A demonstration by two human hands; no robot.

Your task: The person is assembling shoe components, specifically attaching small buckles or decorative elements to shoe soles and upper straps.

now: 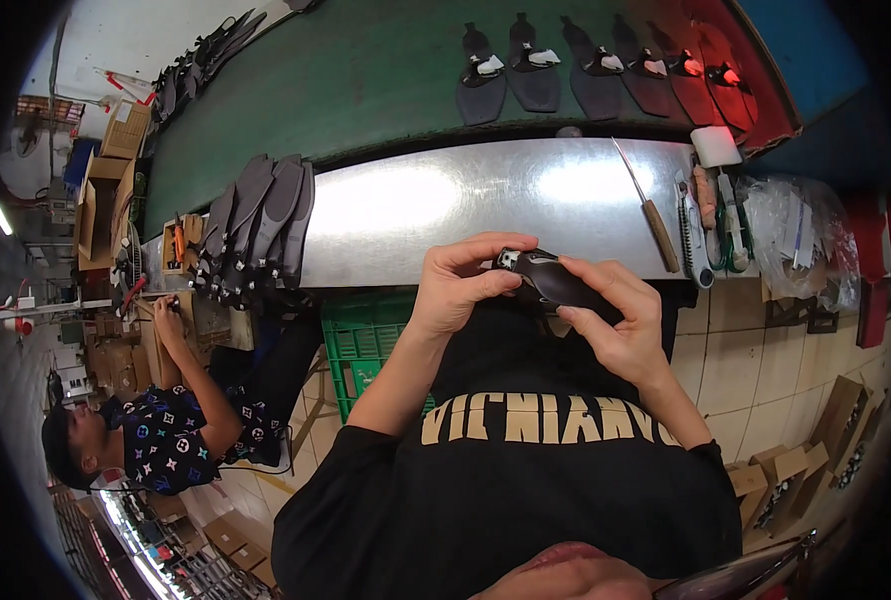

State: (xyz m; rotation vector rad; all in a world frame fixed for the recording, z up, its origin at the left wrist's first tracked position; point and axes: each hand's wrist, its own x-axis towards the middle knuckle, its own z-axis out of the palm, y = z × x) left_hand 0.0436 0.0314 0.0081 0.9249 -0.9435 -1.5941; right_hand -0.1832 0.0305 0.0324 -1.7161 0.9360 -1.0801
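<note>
In front of my chest, both hands hold one dark, curved, smooth piece (564,284) with a small shiny metal fitting (510,260) at its left end; I cannot make out its exact kind. The fingers and thumb of my left hand (458,282) pinch that fitted end. My right hand (618,312) grips the opposite end, thumb below and fingers above. Beyond them lies a metal worktop (396,215). A pile of dark flat tapered pieces (266,220) rests on its left part. An awl (648,210) with a wooden handle lies to the right.
A green conveyor belt (366,75) behind the worktop carries a row of dark sole-shaped pieces (536,80) with white tags. Beside the awl are a utility knife (696,230) and a plastic bag (806,240). A green crate (361,340) stands underneath. A co-worker (166,430) sits at left.
</note>
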